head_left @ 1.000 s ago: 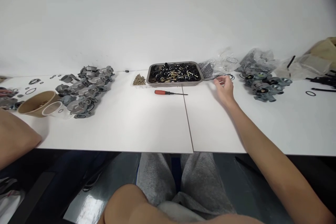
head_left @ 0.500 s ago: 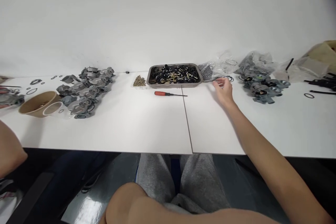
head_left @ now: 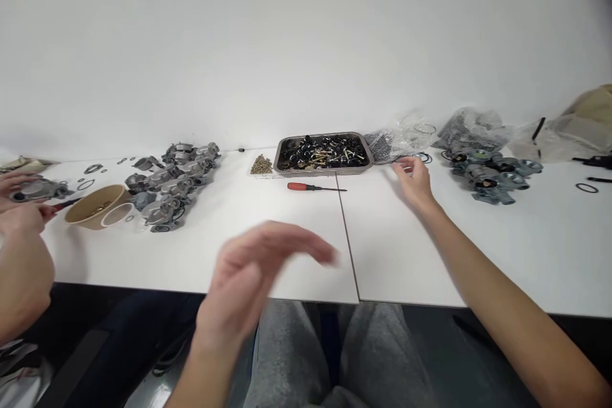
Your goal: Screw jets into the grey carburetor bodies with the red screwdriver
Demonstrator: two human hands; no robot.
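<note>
My left hand point(head_left: 253, 274), blurred by motion, is raised over the table's front edge with its fingers apart from the thumb and nothing in it. My right hand point(head_left: 415, 182) rests on the table beside a clear plastic bag point(head_left: 406, 134) and some black rings point(head_left: 423, 157); its fingers are curled, and whether they hold anything is too small to make out. Between the hands and the wall stands a metal tray point(head_left: 325, 171) of small black and brass-coloured parts. A red-handled screwdriver point(head_left: 299, 187) lies in front of it. Left of the tray is a pile of small brass pieces point(head_left: 261, 165).
Grey metal castings point(head_left: 172, 188) are heaped at left, next to a brown tub point(head_left: 79, 217) and a white cup point(head_left: 117, 215). More castings point(head_left: 492, 175) lie at right. At far left, another person's hands point(head_left: 23, 210) hold a casting and a red-handled tool.
My left hand has come up into view over the table's front edge. My right hand stays by the bag and rings. The view has shifted, and the other person's hands now show at far left.
</note>
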